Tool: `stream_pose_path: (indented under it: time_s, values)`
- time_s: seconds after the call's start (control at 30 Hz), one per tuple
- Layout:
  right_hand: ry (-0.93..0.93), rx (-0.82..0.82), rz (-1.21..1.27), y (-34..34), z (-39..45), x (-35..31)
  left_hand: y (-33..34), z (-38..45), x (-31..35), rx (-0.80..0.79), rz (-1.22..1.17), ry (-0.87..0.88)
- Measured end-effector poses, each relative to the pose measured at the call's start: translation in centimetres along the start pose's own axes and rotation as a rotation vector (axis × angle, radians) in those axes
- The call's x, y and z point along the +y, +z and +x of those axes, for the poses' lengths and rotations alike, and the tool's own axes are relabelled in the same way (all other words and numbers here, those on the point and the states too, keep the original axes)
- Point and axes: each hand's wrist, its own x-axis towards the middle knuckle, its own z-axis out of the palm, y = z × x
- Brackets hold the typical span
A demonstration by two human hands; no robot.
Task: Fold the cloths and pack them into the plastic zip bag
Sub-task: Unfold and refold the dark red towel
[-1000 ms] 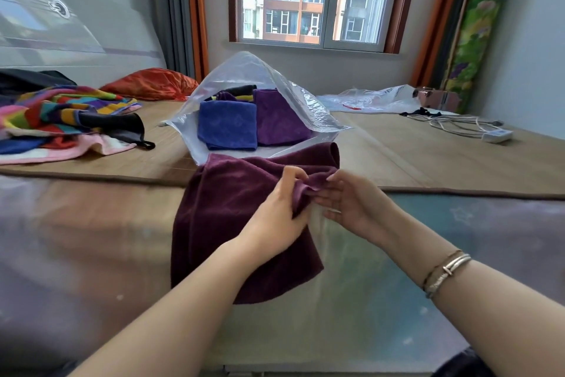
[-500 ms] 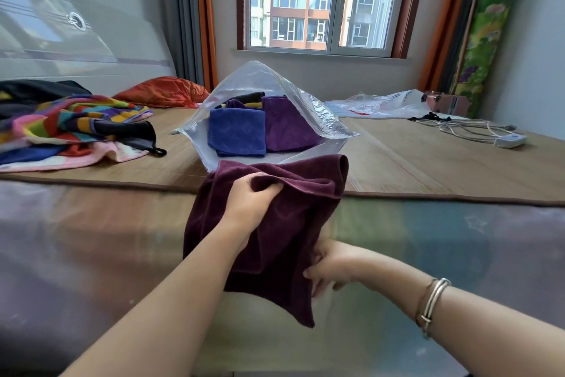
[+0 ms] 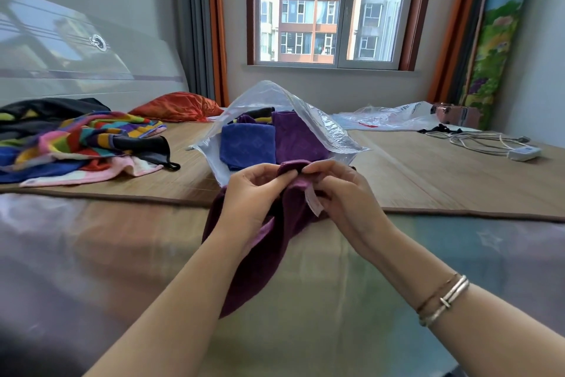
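A dark maroon cloth (image 3: 275,242) hangs bunched in front of me, lifted off the bed. My left hand (image 3: 250,196) pinches its top edge, and my right hand (image 3: 339,193) pinches the same edge right beside it, where a white label shows. Just behind my hands lies the clear plastic zip bag (image 3: 324,132), its mouth gaping toward me. Inside it sit a folded blue cloth (image 3: 247,147) and a folded purple cloth (image 3: 296,141), side by side.
A heap of striped, colourful cloths (image 3: 79,144) lies at the left on the bamboo mat (image 3: 428,174). An orange cushion (image 3: 177,107) sits behind it. Another plastic bag (image 3: 388,116) and a white power strip (image 3: 524,152) with cable lie at the far right.
My right hand came up from the cloth's lower edge to meet the left at the top. The cloth is now gathered and lifted closer to the bag's mouth.
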Motion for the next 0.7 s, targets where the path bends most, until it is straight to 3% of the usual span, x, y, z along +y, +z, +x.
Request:
stream_pose_path:
  time_s: [0.13, 0.27, 0.37, 0.47, 0.6, 0.7]
  values:
    - [-0.220, 0.038, -0.570, 0.3, 0.4, 0.8, -1.0, -0.1, 0.4, -0.003, -0.029, -0.062]
    - [-0.389, 0.087, -0.846, 0.1, 0.6, 1.2, -1.0, -0.3, 0.1, -0.004, 0.170, 0.051]
    - [-0.459, 0.092, -0.915, -0.1, 0.7, 1.1, -1.3, -0.2, 0.1, 0.032, 0.279, 0.116]
    - [-0.509, 0.079, -0.967, -0.3, 0.6, 1.0, -1.1, -0.3, 0.2, -0.034, 0.288, 0.116]
    - [-0.368, 0.015, -0.830, -0.4, 0.3, 0.3, -1.0, -0.2, 0.1, -0.035, 0.359, 0.171]
    - [-0.332, 0.072, -0.748, -0.5, 0.3, 0.2, -0.7, -0.5, -0.4, -0.035, 0.413, 0.229]
